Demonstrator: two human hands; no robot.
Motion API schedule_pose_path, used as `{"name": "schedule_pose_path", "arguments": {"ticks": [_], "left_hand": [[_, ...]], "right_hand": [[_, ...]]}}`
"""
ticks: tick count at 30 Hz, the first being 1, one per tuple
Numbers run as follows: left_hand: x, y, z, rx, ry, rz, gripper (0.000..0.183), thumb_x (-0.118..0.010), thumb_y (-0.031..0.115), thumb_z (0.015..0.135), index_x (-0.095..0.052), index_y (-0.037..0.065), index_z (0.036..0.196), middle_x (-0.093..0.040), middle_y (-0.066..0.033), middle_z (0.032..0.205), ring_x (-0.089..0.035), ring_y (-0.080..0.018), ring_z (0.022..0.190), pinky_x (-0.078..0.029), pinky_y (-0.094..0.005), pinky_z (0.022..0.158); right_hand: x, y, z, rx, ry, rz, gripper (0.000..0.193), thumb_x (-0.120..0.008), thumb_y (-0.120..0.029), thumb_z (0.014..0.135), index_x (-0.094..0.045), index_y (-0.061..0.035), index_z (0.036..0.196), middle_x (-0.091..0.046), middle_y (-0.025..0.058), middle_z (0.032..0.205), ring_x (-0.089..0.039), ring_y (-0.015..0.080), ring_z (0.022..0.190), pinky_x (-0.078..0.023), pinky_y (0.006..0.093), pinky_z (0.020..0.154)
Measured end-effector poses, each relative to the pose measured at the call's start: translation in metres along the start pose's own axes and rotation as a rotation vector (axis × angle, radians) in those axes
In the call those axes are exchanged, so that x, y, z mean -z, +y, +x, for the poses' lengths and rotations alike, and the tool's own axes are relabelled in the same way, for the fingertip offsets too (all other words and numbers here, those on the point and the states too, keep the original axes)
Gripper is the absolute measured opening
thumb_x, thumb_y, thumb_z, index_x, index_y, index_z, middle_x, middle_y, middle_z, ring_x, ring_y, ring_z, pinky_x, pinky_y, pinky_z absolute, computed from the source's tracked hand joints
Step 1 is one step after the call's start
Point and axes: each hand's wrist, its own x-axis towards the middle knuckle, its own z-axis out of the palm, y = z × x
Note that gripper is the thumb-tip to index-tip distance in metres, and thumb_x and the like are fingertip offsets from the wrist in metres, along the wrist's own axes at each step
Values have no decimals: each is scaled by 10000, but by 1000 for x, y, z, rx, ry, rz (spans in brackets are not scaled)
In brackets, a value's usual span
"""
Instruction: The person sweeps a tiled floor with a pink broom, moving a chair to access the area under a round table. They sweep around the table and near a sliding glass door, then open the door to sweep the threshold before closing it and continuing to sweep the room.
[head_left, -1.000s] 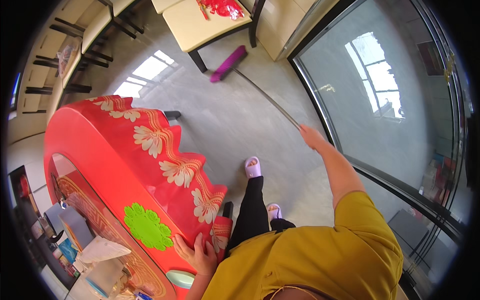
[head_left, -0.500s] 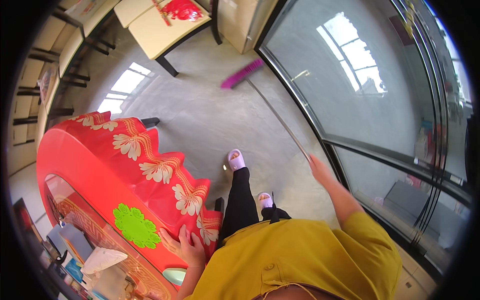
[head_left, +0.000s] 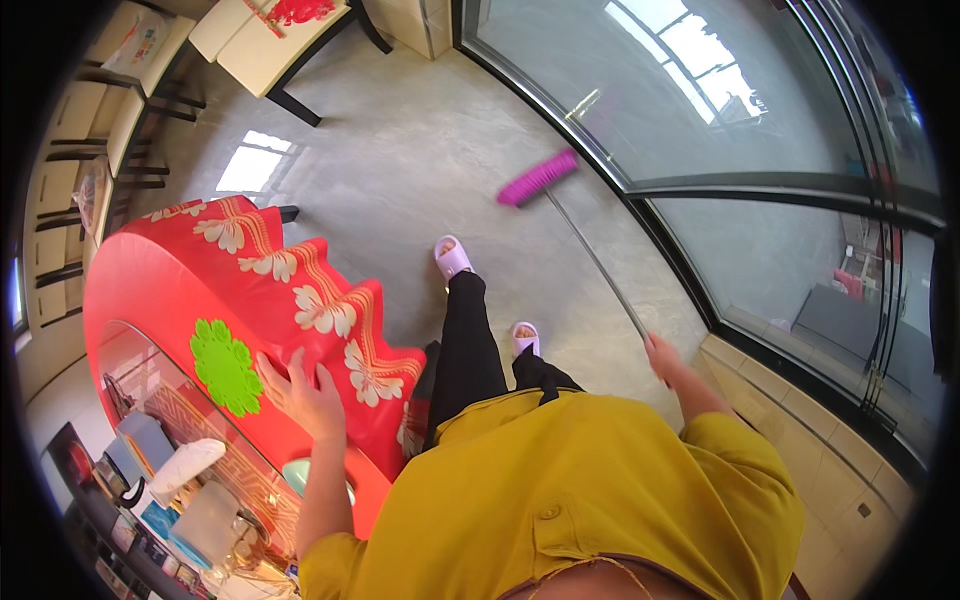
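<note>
My right hand [head_left: 660, 358] is wrapped round the grey handle of a broom [head_left: 602, 268]. Its purple bristled head [head_left: 538, 180] is on the grey floor, beside the black frame of the glass door. On the left, my left hand [head_left: 308, 395] has its fingers stretched apart over a red tablecloth [head_left: 150, 275] and holds nothing. A bright green flower-edged mat [head_left: 225, 366] lies just by its fingertips. Close to my left wrist is a pale green dish-like item [head_left: 297, 474], partly hidden by my forearm.
A glass door [head_left: 640, 110] with a black frame runs along the right. Ahead stands a pale table [head_left: 262, 55] with dark legs and red packaging on top. Chairs [head_left: 80, 155] line the far left. Papers and containers [head_left: 205, 520] crowd the near side of the red table.
The broom head has come right and nearer to me, with my right hand still on its handle. My left hand has shifted forward along the tablecloth toward the mat, its fingers spreading. The view has turned somewhat.
</note>
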Motion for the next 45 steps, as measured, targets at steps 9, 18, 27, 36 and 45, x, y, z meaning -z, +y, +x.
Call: {"name": "schedule_pose_path", "arguments": {"ticks": [9, 18, 27, 36, 45], "left_hand": [[-5, -1, -7, -43, 55, 78, 325, -645, 121, 719, -567, 158, 1032, -297, -153, 1352, -303, -352, 1225, -290, -440, 987], [-5, 2, -11, -37, 21, 92, 314, -630, 137, 737, -565, 148, 1044, -268, -153, 1366, -265, -350, 1249, -263, -462, 997], [-20, -16, -16, -106, 63, 93, 329, -637, 172, 732, -572, 185, 1054, -289, -177, 1356, -312, -350, 1224, -301, -434, 968], [-24, -24, -17, -82, 58, 131, 324, -625, 190, 731, -576, 214, 1051, -267, -150, 1368, -284, -330, 1244, -279, -450, 976], [-29, -31, -28, -151, 60, 109, 357, -653, 235, 691, -596, 217, 1043, -246, -178, 1373, -255, -330, 1262, -248, -429, 1009]], "right_hand": [[72, 62, -232, -365, -148, 42, 328, -454, -293, 862, -508, -193, 1170, -611, 160, 835, -594, 329, 733, -460, 373, 655], [-3, -108, -104, 53, -236, -61, 410, -437, -268, 868, -384, -232, 1273, -599, 187, 804, -572, 383, 721, -445, 475, 620], [-81, -206, -13, 218, -372, -149, 370, -429, -273, 861, -442, -219, 1228, -597, 125, 989, -561, 328, 916, -445, 430, 766], [-89, 39, -225, -316, -157, 199, 360, -455, -284, 858, -479, -160, 1194, -578, 184, 1017, -546, 349, 946, -443, 409, 790], [-36, 45, -406, -607, -177, -18, 365, -454, -335, 865, -470, -219, 1211, -605, 167, 946, -580, 361, 841, -460, 437, 710]]}}
